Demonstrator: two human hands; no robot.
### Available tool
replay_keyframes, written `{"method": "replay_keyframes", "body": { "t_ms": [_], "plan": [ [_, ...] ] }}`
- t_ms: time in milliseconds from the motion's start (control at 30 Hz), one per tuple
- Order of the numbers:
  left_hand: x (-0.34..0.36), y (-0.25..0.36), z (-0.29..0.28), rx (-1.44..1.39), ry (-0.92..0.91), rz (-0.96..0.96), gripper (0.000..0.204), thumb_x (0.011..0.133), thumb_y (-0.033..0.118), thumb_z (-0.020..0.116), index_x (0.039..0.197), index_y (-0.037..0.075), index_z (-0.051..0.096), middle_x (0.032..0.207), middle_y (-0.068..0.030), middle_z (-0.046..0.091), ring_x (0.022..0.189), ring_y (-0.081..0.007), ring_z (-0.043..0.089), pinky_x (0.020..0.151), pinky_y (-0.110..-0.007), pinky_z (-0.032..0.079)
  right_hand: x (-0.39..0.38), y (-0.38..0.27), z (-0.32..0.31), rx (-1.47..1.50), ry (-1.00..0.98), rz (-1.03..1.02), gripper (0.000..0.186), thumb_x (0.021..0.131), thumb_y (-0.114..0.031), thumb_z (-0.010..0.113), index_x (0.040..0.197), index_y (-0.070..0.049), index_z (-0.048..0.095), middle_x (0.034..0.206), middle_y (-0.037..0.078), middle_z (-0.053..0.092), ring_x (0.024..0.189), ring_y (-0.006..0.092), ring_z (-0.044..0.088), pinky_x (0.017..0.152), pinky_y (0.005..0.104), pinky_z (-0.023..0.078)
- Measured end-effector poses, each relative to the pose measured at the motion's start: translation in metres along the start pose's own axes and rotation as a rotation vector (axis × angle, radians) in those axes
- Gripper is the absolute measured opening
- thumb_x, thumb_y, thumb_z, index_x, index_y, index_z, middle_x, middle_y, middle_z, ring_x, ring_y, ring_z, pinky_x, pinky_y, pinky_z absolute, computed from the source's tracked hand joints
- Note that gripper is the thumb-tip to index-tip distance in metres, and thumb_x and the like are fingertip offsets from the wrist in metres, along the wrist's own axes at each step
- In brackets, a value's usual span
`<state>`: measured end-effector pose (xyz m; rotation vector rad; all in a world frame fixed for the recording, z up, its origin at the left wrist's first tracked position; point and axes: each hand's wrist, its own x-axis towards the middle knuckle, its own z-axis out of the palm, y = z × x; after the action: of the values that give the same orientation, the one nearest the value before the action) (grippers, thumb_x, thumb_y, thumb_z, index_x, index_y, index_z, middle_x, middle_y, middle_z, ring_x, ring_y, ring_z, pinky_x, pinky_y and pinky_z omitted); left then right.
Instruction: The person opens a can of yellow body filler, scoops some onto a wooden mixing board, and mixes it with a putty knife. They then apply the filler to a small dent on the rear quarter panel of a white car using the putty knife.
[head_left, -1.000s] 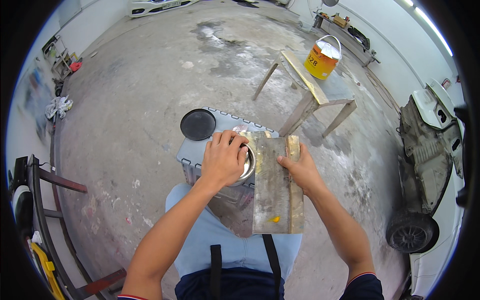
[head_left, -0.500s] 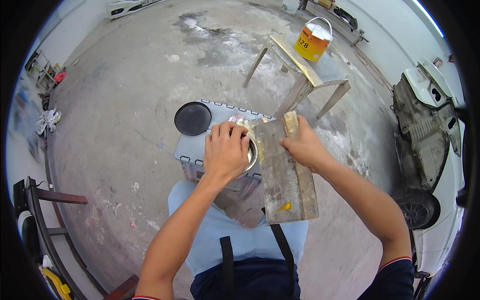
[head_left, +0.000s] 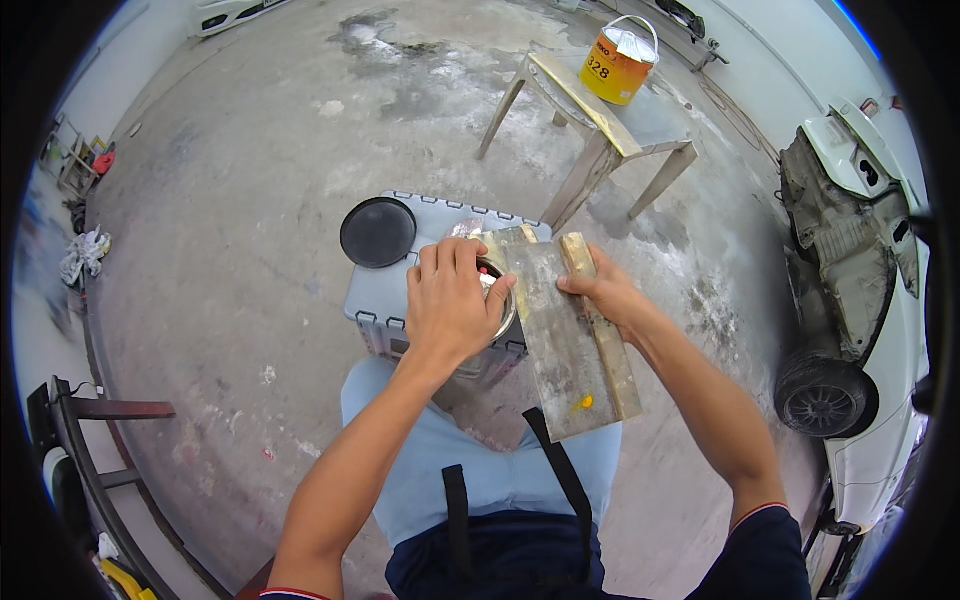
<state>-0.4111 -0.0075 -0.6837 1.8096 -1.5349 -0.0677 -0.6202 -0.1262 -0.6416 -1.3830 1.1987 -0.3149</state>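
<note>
My left hand (head_left: 450,300) is curled over the left side of a round metal can (head_left: 508,318), its thumb reaching across the opening. A small red item shows inside the can by my fingers; most of the interior is hidden. In my right hand (head_left: 605,290) is a worn, flat grey mixing board (head_left: 560,345) with a wooden strip along its right side. My thumb presses on its face. A yellow dab of paste (head_left: 583,402) lies near its lower end. Left of the can, a round black lid (head_left: 378,232) rests on a grey plastic crate (head_left: 385,292).
Beyond the crate stands a worn wooden stool frame (head_left: 590,180) with a yellow and orange pail (head_left: 618,68) on it. At the right is a partly dismantled white car (head_left: 880,430). A dark metal frame (head_left: 110,470) stands at the lower left, on stained concrete floor (head_left: 250,200).
The board's lower end has swung slightly right and up. My left thumb has lifted off toward the can's right rim, and a red item now shows inside.
</note>
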Motion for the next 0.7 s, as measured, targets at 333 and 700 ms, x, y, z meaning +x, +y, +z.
{"method": "replay_keyframes", "body": {
  "t_ms": [333, 700],
  "plan": [
    [0.001, 0.005, -0.002, 0.036, -0.018, -0.016, 0.057, 0.089, 0.049, 0.077, 0.12, 0.004, 0.06, 0.117, -0.0092, 0.061, 0.113, -0.0306, 0.053, 0.093, -0.045, 0.041, 0.012, 0.027, 0.003, 0.081, 0.004, -0.214, 0.071, 0.091, -0.015, 0.073, 0.154, -0.005, 0.041, 0.125, 0.012, 0.064, 0.107, 0.0194, 0.064, 0.085, 0.0336, 0.054],
    [0.007, 0.011, -0.003, 0.096, -0.064, -0.037, 0.067, 0.074, 0.05, 0.088, 0.119, 0.008, 0.062, 0.118, -0.007, 0.061, 0.114, -0.0296, 0.055, 0.091, -0.044, 0.045, 0.022, 0.034, 0.004, 0.155, -0.097, -0.131, 0.077, 0.088, -0.022, 0.08, 0.153, -0.004, 0.045, 0.135, 0.012, 0.062, 0.121, 0.0219, 0.06, 0.101, 0.0366, 0.049]
  ]
}}
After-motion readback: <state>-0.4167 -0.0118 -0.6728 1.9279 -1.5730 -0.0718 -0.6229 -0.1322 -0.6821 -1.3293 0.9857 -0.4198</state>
